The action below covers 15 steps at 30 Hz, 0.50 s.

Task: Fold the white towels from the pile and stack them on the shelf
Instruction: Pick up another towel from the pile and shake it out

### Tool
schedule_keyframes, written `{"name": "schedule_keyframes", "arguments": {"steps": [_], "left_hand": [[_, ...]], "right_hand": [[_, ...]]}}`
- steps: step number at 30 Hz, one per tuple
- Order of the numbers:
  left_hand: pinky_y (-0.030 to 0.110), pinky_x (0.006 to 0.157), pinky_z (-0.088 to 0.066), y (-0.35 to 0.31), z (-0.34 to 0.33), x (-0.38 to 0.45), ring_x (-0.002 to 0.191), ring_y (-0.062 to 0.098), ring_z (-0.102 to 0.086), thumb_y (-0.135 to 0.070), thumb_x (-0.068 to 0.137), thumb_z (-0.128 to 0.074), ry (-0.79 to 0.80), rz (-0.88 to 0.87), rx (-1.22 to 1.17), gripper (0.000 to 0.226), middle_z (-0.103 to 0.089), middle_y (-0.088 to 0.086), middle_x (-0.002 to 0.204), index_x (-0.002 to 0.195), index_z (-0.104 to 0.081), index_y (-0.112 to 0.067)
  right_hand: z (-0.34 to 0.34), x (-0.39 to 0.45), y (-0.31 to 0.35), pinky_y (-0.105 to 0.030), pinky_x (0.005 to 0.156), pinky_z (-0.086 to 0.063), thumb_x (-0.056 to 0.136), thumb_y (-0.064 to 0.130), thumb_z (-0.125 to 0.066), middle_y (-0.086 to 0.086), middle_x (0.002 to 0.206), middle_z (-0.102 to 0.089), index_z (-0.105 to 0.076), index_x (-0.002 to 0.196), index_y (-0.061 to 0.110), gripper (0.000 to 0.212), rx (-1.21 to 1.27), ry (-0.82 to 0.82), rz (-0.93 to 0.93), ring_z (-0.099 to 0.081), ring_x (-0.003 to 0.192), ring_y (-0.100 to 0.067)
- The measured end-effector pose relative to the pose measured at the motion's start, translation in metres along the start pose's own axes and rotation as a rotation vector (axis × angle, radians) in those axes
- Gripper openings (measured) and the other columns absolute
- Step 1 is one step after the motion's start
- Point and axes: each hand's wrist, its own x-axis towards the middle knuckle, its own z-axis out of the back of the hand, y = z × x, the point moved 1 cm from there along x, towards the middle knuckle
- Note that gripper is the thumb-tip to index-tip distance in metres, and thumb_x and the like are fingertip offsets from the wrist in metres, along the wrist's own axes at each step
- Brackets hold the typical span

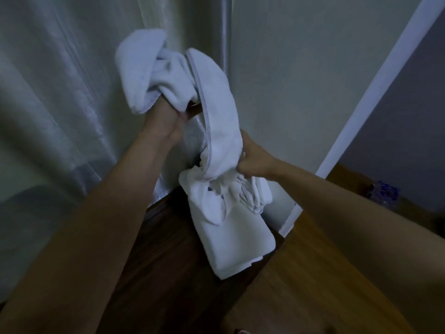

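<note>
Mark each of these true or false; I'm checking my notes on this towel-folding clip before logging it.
1. Both hands grip a towel. True: the left hand and right hand each clutch the white towel.
2. The held towel is neatly folded. False: it is bunched and twisted.
3. A curtain hangs at left. True.
4. The towels below are dark blue. False: white.
5. The right hand is empty. False: it grips cloth.

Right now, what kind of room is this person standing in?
Probably a bedroom or hotel room corner, though that is a guess. A long pale curtain hangs at the left beside a plain wall, the floor is wood, and both hands hold a white towel.
</note>
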Motion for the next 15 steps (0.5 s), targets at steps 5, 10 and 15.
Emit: {"name": "schedule_keyframes", "arguments": {"steps": [5,10,15], "left_hand": [[0.034,0.072,-0.060,-0.002,0.021,-0.007,0.075,0.020,-0.067,-0.014,0.107,-0.039,0.034,0.071,-0.062,0.022,-0.069,0.007,0.082,0.098,-0.058,-0.009],[0.033,0.068,-0.059,0.015,0.069,-0.022,0.074,0.023,-0.067,-0.021,0.107,-0.039,-0.129,0.197,-0.038,0.028,-0.070,0.008,0.078,0.092,-0.060,-0.011],[0.041,0.081,-0.060,0.050,0.104,-0.061,0.100,0.028,-0.057,-0.030,0.096,-0.063,-0.152,0.451,-0.036,0.035,-0.059,0.016,0.117,0.124,-0.058,-0.009]], "right_hand": [[-0.021,0.003,0.017,-0.045,0.063,-0.058,0.085,0.003,-0.062,-0.019,0.076,-0.063,-0.066,0.100,0.002,0.015,0.126,-0.012,-0.127,-0.059,0.062,-0.026],[-0.025,0.012,0.049,-0.024,0.052,-0.047,0.087,0.000,-0.063,-0.011,0.070,-0.059,-0.064,0.091,-0.010,0.011,0.279,-0.296,0.021,-0.055,0.058,-0.008],[-0.044,0.020,0.100,-0.014,0.059,-0.042,0.087,0.002,-0.068,-0.004,0.075,-0.053,-0.054,0.086,-0.008,0.017,0.412,-0.354,0.284,-0.046,0.065,-0.003]]}}
